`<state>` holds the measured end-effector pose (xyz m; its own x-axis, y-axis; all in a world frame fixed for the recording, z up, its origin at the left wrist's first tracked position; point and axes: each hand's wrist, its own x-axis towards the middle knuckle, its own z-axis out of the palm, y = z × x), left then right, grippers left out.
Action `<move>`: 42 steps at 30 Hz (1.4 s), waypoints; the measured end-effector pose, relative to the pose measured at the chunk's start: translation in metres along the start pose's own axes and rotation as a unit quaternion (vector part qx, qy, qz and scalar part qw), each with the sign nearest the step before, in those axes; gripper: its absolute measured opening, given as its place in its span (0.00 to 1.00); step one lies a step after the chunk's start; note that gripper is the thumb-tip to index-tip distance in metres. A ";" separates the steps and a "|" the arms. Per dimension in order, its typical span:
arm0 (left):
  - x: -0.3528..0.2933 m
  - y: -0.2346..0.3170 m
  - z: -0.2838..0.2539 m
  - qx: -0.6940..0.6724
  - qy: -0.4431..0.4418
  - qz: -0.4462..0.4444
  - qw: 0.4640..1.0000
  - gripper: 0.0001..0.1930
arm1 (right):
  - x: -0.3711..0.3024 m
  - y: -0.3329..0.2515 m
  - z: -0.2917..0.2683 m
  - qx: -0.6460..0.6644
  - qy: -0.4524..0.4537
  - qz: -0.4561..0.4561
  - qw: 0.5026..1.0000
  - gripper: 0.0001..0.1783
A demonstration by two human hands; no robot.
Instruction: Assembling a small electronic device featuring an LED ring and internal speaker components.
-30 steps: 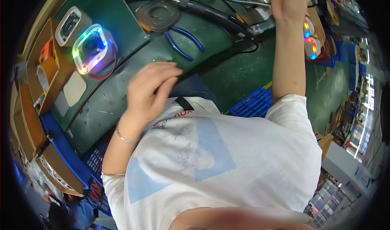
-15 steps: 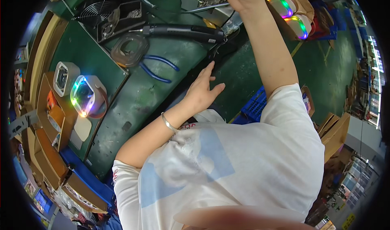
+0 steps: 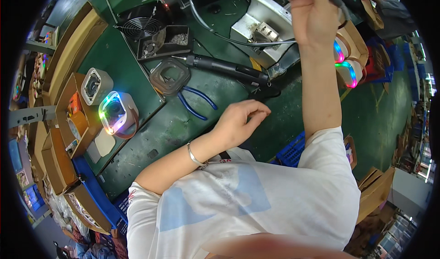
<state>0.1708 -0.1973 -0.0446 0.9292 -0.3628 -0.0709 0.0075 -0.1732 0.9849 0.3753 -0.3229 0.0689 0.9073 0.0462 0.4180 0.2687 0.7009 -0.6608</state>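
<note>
My left hand (image 3: 243,123) hovers at the near edge of the green bench (image 3: 156,126), fingers loosely bent, thumb apart, nothing held. Nearest to it are blue-handled pliers (image 3: 198,104) and a black electric screwdriver (image 3: 224,69). At the top, my right hand (image 3: 314,21) is raised beside a grey metal housing (image 3: 268,30), fingers curled. A dark grey curved piece (image 3: 338,0) shows beside this hand; whether the hand grips it cannot be made out. A smoky translucent plastic frame (image 3: 178,78) lies by the pliers.
Left on the bench stand a white speaker-like unit with glowing coloured lights (image 3: 123,114) and an unlit one (image 3: 97,86). A black tray (image 3: 158,48) holds small parts. Cardboard boxes (image 3: 57,160) line the left side; more lit units (image 3: 348,73) sit in a carton at right.
My view has shifted, so the bench appears lower and further right. My left hand's fingers have gone from spread to more bent. My right hand remains raised, now seen beside the metal housing.
</note>
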 end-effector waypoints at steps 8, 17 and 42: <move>0.116 0.047 -0.091 0.146 0.355 0.172 0.907 0.07 | 0.044 0.024 -0.023 0.002 0.156 -0.057 0.986 0.07; 0.215 0.048 -0.128 0.464 0.174 -0.147 0.856 0.14 | 0.036 0.022 -0.034 0.068 0.278 -0.019 0.958 0.10; 0.157 0.182 -0.203 0.073 0.326 -0.004 0.943 0.12 | 0.030 0.019 -0.023 0.111 0.272 -0.027 0.956 0.09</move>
<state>0.3935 -0.1000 0.1552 0.9593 0.2708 0.0801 0.0094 -0.3142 0.9493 0.4156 -0.3246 0.0544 0.9440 -0.3291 0.0221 0.2996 0.8278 -0.4743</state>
